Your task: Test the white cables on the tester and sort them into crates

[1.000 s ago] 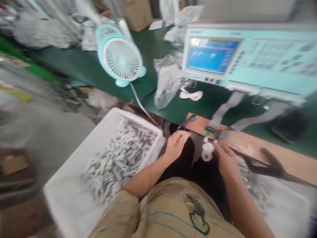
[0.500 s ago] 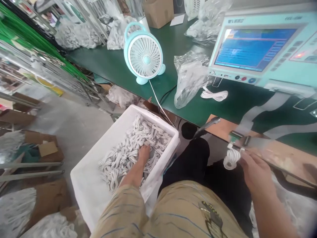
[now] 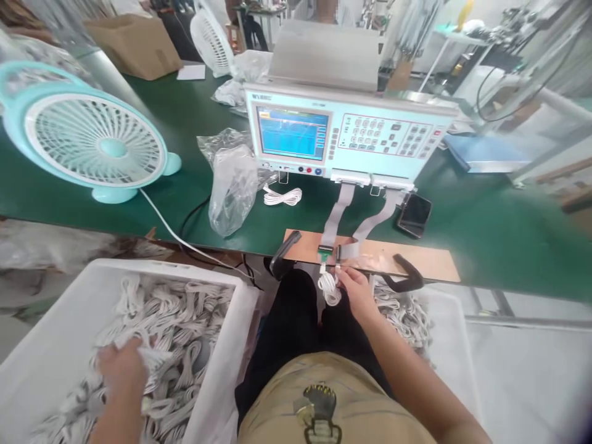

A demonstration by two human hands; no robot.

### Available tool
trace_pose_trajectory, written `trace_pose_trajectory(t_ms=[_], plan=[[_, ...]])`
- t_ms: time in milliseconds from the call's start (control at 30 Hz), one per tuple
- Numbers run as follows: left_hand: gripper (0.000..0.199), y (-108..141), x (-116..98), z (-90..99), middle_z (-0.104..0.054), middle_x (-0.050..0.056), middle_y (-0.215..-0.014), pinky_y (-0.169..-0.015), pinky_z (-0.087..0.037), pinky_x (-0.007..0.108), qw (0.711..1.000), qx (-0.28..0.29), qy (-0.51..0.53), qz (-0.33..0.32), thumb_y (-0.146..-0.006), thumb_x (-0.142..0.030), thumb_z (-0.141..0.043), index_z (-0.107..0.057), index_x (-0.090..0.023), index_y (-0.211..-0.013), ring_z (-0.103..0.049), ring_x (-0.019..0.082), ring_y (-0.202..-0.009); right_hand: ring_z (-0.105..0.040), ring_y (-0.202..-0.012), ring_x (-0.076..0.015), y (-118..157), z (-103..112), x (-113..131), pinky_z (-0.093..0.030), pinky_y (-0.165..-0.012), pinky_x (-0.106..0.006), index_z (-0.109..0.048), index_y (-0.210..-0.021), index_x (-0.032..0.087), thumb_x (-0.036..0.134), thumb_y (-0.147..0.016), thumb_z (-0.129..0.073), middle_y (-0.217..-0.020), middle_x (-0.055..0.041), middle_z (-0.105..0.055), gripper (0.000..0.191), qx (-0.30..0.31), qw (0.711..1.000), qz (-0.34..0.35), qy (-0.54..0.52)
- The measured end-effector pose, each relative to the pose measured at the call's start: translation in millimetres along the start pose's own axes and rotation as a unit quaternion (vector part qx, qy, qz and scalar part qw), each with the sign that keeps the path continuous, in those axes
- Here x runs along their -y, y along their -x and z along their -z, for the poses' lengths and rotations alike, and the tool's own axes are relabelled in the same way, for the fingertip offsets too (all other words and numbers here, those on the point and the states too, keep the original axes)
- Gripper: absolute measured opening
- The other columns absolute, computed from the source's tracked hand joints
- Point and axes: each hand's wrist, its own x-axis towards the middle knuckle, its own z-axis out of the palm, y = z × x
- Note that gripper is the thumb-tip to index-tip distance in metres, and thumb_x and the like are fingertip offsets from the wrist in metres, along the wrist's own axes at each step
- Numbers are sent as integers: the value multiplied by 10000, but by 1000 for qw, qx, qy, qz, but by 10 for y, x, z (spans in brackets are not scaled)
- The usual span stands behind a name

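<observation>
My left hand (image 3: 123,367), smeared by motion, is closed around a coiled white cable (image 3: 155,359) above the heap of coiled cables (image 3: 178,308) in the white bin (image 3: 50,320) at left. At the bench edge my right hand (image 3: 356,288) pinches the plug end of another coiled white cable (image 3: 330,291). One end of that coil meets a small green connector board (image 3: 325,254). Its other end, between my fingertips, is at a dark connector (image 3: 339,251). Two grey ribbon cables (image 3: 340,213) run from these connectors up to the cable tester (image 3: 291,132).
A light-blue fan (image 3: 111,148) stands at left on the green bench (image 3: 485,237). Plastic bags (image 3: 231,185), a loose coiled cable (image 3: 282,197) and a phone (image 3: 415,216) lie nearby. Black clamps (image 3: 407,274) hold the wooden strip (image 3: 435,262). Another bin (image 3: 456,320) with cables sits at right.
The view has swung right, towards the tester. My left hand has lifted from deep in the heap with a coiled cable. My right hand stays at the connectors with its coil.
</observation>
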Motion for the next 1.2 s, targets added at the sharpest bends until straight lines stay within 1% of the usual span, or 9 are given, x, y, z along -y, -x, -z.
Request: trace_pose_trajectory(t_ms=[167,400,567,733,867,933,1033,1100,1200], plan=[[455,505,-820,-51,-579,-94,-588,-453,-420,223,949,151,275,-43,-615,-437,-643,-535,-342,-1047,-502,105,-471,-413,-512,-88,27,-15,31,-337,-531,-223,-675,-731,156,399,-688,-665,-560,25,-533,246,8,1000,-3,-12],[368,1419,-1696,-1389,-593,7,-641,-380,-385,185,861,444,238,-61,-698,-476,-593,-660,-160,-873,-530,93,-443,-385,-494,-83,38,-24,24,-299,-498,-219,-671,-751,147,418,-684,-660,-540,32,-497,280,-3,999,-7,-31],[339,1539,-1873,-1877,-480,-35,-437,-312,-306,178,835,466,290,-50,-695,-473,-599,-617,-134,-695,-431,77,-326,-354,-469,-81,24,-31,16,-283,-477,-222,-632,-692,151,417,-680,-645,-519,43,-471,267,5,999,5,-39],[312,1742,-1788,-1843,-446,-49,-445,-318,-305,175,826,451,336,-43,-685,-422,-629,-555,-134,-590,-398,60,-340,-350,-452,-86,131,-85,4,-287,-453,-222,-497,-594,183,415,-679,-619,-499,60,-424,276,15,1000,-8,-22],[281,1884,-1647,-1716,-478,-53,-514,-341,-332,177,776,512,361,74,-700,-431,-621,-557,-159,-728,-431,66,-367,-362,-455,-90,272,333,132,-287,-459,-222,-462,-581,188,387,-725,-552,-498,54,-428,262,78,992,-10,100],[255,1877,-1577,-1666,-515,-47,-585,-363,-349,181,724,551,387,152,-711,-402,-617,-539,-190,-829,-481,80,-408,-391,-466,-101,332,733,228,-293,-471,-228,-496,-598,187,344,-752,-516,-503,43,-443,220,117,963,-2,245],[225,1827,-1490,-1655,-552,-24,-669,-424,-395,196,666,577,414,229,-699,-281,-634,-511,-198,-868,-554,106,-514,-478,-548,-147,448,1218,317,-334,-523,-257,-571,-641,186,286,-743,-561,-586,-9,-523,144,48,843,70,531],[218,1823,-1458,-1701,-559,-14,-687,-433,-398,192,663,573,412,250,-697,-228,-639,-502,-191,-862,-574,117,-557,-527,-652,-180,567,1270,302,-380,-588,-281,-625,-783,186,262,-773,-567,-719,-56,-579,96,32,770,160,616],[216,1889,-1451,-1806,-566,-6,-692,-430,-400,183,673,573,389,260,-708,-228,-644,-498,-188,-863,-597,132,-594,-543,-759,-177,745,957,197,-424,-684,-291,-608,-1010,198,212,-856,-483,-869,-78,-603,199,173,737,301,580]])
